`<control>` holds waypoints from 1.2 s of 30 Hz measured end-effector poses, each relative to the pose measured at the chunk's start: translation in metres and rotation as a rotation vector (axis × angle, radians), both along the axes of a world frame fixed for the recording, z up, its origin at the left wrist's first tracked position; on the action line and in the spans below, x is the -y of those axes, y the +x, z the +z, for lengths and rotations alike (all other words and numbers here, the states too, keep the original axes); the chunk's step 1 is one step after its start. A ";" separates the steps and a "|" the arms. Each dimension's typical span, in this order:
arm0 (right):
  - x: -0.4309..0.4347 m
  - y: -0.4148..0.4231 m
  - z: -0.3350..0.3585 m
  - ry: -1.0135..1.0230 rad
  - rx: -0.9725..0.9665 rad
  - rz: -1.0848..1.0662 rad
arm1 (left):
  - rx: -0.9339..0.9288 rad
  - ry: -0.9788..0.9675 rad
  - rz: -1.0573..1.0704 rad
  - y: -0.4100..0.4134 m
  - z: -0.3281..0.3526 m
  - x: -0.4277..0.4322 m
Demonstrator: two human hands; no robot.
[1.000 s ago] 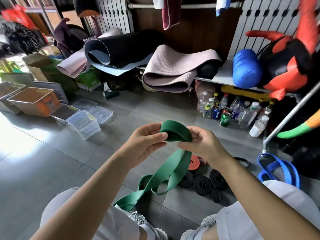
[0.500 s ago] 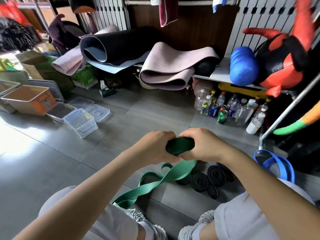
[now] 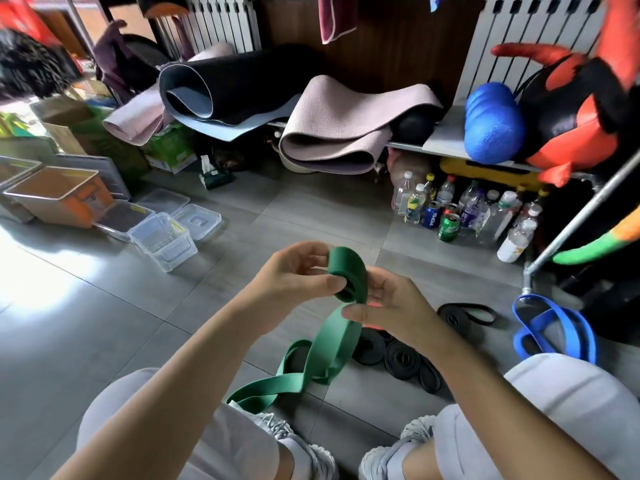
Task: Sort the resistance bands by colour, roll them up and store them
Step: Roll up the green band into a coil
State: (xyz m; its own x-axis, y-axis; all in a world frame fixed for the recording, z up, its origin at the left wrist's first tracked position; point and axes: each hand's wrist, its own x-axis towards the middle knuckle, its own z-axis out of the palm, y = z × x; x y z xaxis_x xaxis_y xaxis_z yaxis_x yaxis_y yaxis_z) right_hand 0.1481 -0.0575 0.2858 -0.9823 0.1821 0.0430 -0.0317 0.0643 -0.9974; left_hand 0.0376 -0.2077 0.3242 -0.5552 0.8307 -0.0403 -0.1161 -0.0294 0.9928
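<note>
Above the grey tiled floor (image 3: 104, 306), the long, flat green rubber resistance band (image 3: 346, 275) is partly wound into a tight coil held in the air. Its twisted tail trails down to the tiles beside small black rolled bands (image 3: 401, 358). The left hand (image 3: 294, 278) pinches the coil's side between thumb and curled fingers; the right hand (image 3: 388, 306) pinches the strip just below it.

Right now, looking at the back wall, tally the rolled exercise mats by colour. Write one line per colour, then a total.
Black mat: 1
Pink mats: 2
Total: 3
</note>
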 end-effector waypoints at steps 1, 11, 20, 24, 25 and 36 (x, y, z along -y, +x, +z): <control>0.002 -0.002 -0.003 -0.029 -0.026 -0.026 | 0.099 0.065 -0.001 -0.002 -0.005 0.002; 0.005 -0.005 -0.011 0.151 0.067 -0.014 | -0.252 -0.355 0.021 -0.002 -0.010 0.018; 0.002 -0.012 -0.004 0.576 0.197 0.047 | -1.129 -0.902 -0.294 0.001 0.014 -0.010; 0.000 -0.009 -0.013 0.449 0.223 0.007 | -1.039 -0.816 -0.275 -0.003 0.012 -0.012; -0.001 -0.009 -0.012 0.396 0.196 -0.011 | -1.008 -0.773 -0.248 -0.005 0.012 -0.011; 0.014 -0.039 -0.052 -0.010 0.163 0.008 | -0.199 0.125 0.095 -0.033 0.054 -0.003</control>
State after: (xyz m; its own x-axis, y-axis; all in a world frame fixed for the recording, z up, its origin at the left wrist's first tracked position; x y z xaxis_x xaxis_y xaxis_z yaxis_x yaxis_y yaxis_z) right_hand 0.1090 -0.0712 0.2338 -0.9776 0.1735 -0.1191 0.1303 0.0542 -0.9900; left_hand 0.0045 -0.2051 0.3785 -0.6181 0.7659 0.1772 0.0903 -0.1547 0.9838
